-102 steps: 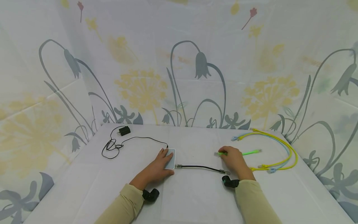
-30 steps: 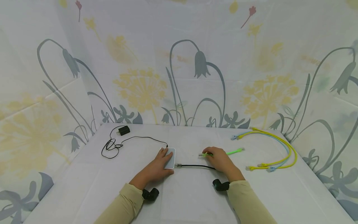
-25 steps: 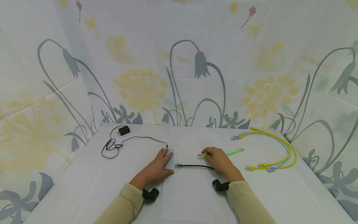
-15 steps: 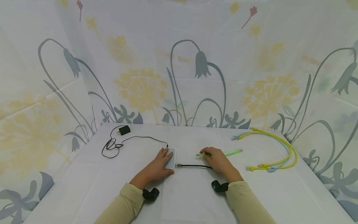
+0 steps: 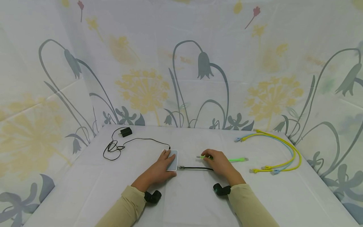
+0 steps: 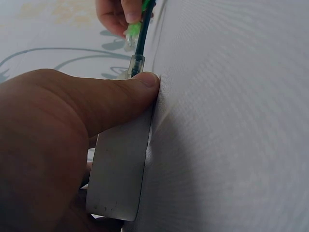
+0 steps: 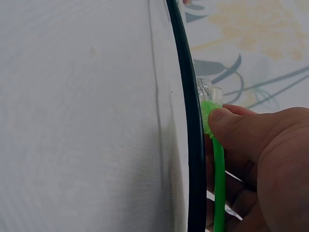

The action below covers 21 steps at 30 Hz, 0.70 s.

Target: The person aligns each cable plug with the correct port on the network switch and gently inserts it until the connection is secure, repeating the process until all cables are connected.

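My left hand (image 5: 159, 168) holds a small white network box with a grey top (image 5: 172, 162). Its fingers lie over the top, while the thumb presses the near side, as the left wrist view shows. A black Ethernet cable (image 5: 195, 168) is plugged into the box's right side; its far end is hidden behind my right hand (image 5: 221, 164). That hand pinches a short green Ethernet cable (image 5: 235, 160) just behind one clear plug (image 7: 210, 89). The plug points left toward the box, apart from it. In the right wrist view, the black cable runs beside the green one.
A thin black power cord (image 5: 147, 138) runs from the box's back to a black power adapter (image 5: 126, 132), with loose loops at the left. Yellow Ethernet cables (image 5: 300, 157) and a light blue one (image 5: 275, 172) lie curved at the right. A patterned sheet (image 5: 181, 94) stands behind the table.
My right hand has moved left with the green Ethernet cable, bringing its plug nearer the box. The cable's trailing end has swung toward me in the last half second. My left hand stays put.
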Tool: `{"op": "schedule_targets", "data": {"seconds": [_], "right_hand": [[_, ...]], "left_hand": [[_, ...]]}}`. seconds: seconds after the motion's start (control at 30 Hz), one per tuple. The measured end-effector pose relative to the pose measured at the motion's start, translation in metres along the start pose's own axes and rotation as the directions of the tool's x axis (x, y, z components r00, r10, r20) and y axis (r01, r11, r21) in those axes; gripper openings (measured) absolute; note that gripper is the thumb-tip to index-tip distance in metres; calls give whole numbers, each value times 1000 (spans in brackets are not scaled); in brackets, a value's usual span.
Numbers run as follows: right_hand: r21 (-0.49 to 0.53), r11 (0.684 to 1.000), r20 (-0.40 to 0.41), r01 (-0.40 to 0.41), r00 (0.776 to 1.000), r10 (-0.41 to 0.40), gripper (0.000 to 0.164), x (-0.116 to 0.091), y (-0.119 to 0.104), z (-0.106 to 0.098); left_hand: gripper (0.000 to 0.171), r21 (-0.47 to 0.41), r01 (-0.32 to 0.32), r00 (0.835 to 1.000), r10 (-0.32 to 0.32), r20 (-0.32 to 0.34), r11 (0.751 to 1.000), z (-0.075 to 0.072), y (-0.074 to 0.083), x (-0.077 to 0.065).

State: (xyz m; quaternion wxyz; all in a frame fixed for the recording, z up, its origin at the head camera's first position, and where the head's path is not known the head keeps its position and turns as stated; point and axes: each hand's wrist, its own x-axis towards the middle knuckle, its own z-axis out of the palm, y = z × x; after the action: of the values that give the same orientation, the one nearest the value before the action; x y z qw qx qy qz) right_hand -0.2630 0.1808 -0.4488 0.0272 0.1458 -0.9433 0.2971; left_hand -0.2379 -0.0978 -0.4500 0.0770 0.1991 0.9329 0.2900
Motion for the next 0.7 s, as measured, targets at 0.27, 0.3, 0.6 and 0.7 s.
{"op": "schedule_targets", "data": {"seconds": [0.27, 0.3, 0.6, 0.7], "right_hand": [[7, 1000, 17, -12, 1000, 12, 18, 0, -1, 3], [9, 1000, 17, -11, 1000, 11, 18, 0, -1, 3], [7, 1000, 13, 15, 1000, -16, 19, 0, -6, 7], [4, 1000, 14, 20, 1000, -20, 19, 0, -7, 8]], "left_hand": [[75, -2, 1, 1000, -1, -1, 1000, 0, 0, -1], [75, -2, 2, 1000, -2, -1, 1000, 0, 0, -1], [76, -3, 8, 1000, -8, 3, 1000, 0, 0, 0], [76, -10, 2, 1000, -2, 0, 1000, 0, 0, -1]]}}
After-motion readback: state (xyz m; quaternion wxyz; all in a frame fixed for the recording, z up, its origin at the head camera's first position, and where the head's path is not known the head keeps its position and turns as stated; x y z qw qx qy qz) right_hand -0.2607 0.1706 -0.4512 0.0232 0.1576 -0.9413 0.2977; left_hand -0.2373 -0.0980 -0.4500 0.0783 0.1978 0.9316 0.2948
